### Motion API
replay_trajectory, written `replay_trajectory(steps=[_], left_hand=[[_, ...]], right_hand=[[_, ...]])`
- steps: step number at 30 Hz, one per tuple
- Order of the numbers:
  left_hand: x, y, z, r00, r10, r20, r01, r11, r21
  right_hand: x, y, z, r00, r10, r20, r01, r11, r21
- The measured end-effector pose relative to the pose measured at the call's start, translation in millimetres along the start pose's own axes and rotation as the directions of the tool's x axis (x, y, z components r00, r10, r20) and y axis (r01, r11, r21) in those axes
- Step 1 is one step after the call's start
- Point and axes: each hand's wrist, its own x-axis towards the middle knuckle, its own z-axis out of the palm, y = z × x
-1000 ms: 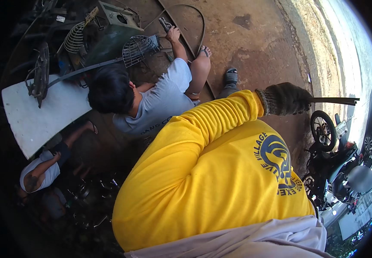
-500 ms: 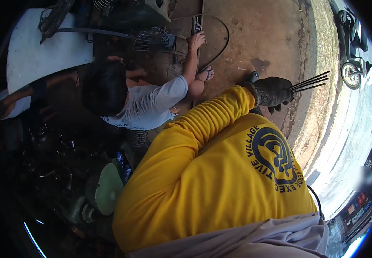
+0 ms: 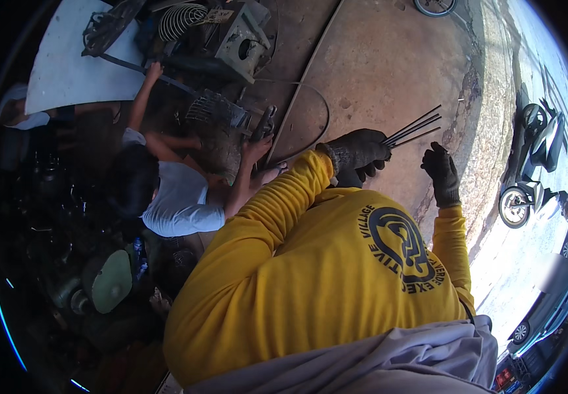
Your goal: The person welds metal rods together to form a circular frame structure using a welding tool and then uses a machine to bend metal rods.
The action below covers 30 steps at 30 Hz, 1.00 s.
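Observation:
My left hand (image 3: pixel 361 155), in a dark knit glove, is closed round several thin dark rods that look like welding rods (image 3: pixel 415 130). Their free ends fan out to the right, above the brown ground. To the right of them is my right hand (image 3: pixel 440 172), gloved too, raised with fingers loosely bent and apart. Nothing shows in it, and it does not touch the rods. Left of my hands a person in a light shirt (image 3: pixel 182 200) crouches, one hand on a dark clamp-like tool (image 3: pixel 264 123), the other on a long dark metal strip (image 3: pixel 126 64).
A wire cage-like part (image 3: pixel 208 108) sits by the person. Behind are a metal box with a round hole (image 3: pixel 244 49), a wire coil (image 3: pixel 182 21) and a white panel (image 3: pixel 74 59). A cable (image 3: pixel 327 108) loops over the ground. Motorcycles (image 3: pixel 533 177) stand at right.
My right hand has come into view beside the rods. My left hand and the rods sit further left in the picture. The crouching person's other hand now grips the metal strip.

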Motion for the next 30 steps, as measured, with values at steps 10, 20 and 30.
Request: replay_trajectory(steps=[10, 20, 30], left_hand=[[127.1, 113.7, -103.4, 0.992, 0.088, 0.095, -0.080, 0.993, -0.083], [198.6, 268.5, -323.8, 0.991, 0.130, 0.042, -0.128, 0.991, -0.043], [213.1, 377.4, -475.3, 0.993, 0.005, -0.118, 0.002, 0.998, 0.056]], right_hand=[[200.0, -128.4, 60.8, 0.992, -0.063, 0.107, 0.082, 0.979, -0.189], [446.6, -285.4, 111.5, 0.985, -0.005, 0.174, 0.008, 1.000, -0.018], [664.9, -373.0, 239.5, 0.296, 0.088, 0.951, 0.954, -0.084, -0.289]])
